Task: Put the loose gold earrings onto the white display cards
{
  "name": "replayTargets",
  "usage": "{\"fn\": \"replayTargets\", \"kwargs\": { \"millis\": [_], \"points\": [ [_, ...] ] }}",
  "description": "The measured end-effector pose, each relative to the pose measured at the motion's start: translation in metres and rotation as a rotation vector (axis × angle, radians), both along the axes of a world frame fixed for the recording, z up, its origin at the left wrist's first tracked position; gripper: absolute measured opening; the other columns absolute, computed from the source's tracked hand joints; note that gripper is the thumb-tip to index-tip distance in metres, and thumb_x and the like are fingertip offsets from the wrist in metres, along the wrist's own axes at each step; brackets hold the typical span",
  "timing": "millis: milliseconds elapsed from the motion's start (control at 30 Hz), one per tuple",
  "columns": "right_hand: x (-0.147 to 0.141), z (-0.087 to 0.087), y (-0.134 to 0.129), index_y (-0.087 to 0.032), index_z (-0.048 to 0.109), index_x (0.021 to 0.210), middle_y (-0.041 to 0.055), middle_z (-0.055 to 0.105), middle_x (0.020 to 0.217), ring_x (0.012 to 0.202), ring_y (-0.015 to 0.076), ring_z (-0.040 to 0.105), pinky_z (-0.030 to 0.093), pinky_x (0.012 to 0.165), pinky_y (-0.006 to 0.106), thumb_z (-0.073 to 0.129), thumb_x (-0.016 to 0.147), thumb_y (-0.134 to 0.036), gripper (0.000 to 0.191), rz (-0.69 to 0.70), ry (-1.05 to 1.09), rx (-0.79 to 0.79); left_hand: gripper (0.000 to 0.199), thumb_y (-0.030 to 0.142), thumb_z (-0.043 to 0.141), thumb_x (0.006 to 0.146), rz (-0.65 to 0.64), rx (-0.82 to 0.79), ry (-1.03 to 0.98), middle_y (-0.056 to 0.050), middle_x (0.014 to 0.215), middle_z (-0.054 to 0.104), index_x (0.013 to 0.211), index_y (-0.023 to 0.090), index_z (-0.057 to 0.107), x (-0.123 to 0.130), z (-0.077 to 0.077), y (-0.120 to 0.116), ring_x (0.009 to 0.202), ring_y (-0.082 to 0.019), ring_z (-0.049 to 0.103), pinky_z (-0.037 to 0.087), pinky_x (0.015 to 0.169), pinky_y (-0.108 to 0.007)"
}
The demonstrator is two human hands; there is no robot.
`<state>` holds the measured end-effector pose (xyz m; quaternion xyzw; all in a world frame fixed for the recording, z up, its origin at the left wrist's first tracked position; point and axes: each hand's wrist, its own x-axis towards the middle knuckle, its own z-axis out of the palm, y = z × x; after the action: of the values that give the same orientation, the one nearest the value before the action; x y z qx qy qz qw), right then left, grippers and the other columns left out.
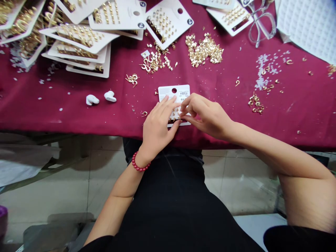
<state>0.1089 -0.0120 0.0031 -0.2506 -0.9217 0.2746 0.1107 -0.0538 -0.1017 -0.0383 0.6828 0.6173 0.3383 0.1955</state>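
Note:
A white earring card (181, 89) with a price label and a round hole lies on the cloth in front of me, its back side up. Small gold earring backs (176, 111) stand in rows on its lower half. My left hand (156, 122), with a red bead bracelet (139, 166) at the wrist, rests over the card's left side, fingers stretched out and thumb at the lower edge. From the right, my right hand (208, 113) reaches over the card, thumb and forefinger pinched at the rows. What sits between those fingertips is too small to make out.
Stacked earring cards (78, 52) fill the back left. Behind the card lie a heap of gold earring backs (204, 50) and loose earrings (132, 79). White earbuds (92, 100) sit to the left, clear-framed glasses (262, 28) at the back right. The red cloth (47, 115) ends near my lap.

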Motion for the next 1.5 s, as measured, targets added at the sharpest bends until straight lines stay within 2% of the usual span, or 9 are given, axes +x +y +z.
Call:
{"fn": "replayTargets", "kwargs": {
  "millis": [433,733,1100,1500],
  "points": [
    [-0.002,0.007,0.000,-0.021,0.040,0.083,0.0015,0.056,0.088,0.072,0.0103,0.048,0.036,0.060,0.023,0.045,0.091,-0.018,0.010,0.051,-0.072,0.042,0.036,0.033,0.056,0.092,0.002,-0.006,0.002,-0.006,0.141,0.057,0.126,0.022,0.052,0.000,0.000,0.000,0.138,-0.024,0.044,0.038,0.116,-0.043],
    [-0.005,0.011,-0.001,-0.021,0.041,0.086,0.0016,0.055,0.090,0.079,0.0110,0.050,0.041,0.068,0.025,0.039,0.095,-0.018,0.009,0.085,-0.075,0.056,0.040,0.038,0.055,0.093,0.002,-0.013,-0.010,-0.006,0.143,0.055,0.130,0.023,0.050,0.000,-0.002,0.000,0.139,-0.024,0.043,0.037,0.117,-0.043],
    [-0.003,0.007,-0.001,-0.021,0.041,0.083,0.0018,0.057,0.088,0.076,0.0117,0.051,0.039,0.064,0.025,0.045,0.093,-0.021,0.011,0.041,-0.095,0.039,0.037,0.034,0.054,0.093,0.001,-0.024,-0.003,-0.005,0.144,0.054,0.128,0.023,0.051,0.000,-0.001,-0.001,0.139,-0.023,0.043,0.037,0.117,-0.043],
    [-0.007,0.011,0.000,-0.021,0.042,0.084,0.0019,0.058,0.089,0.078,0.0126,0.051,0.041,0.069,0.026,0.043,0.093,-0.019,0.010,0.069,-0.110,0.042,0.040,0.032,0.058,0.091,-0.002,-0.005,-0.006,-0.006,0.142,0.056,0.129,0.022,0.051,0.000,-0.002,0.000,0.139,-0.024,0.044,0.038,0.116,-0.042]
  ]
}}
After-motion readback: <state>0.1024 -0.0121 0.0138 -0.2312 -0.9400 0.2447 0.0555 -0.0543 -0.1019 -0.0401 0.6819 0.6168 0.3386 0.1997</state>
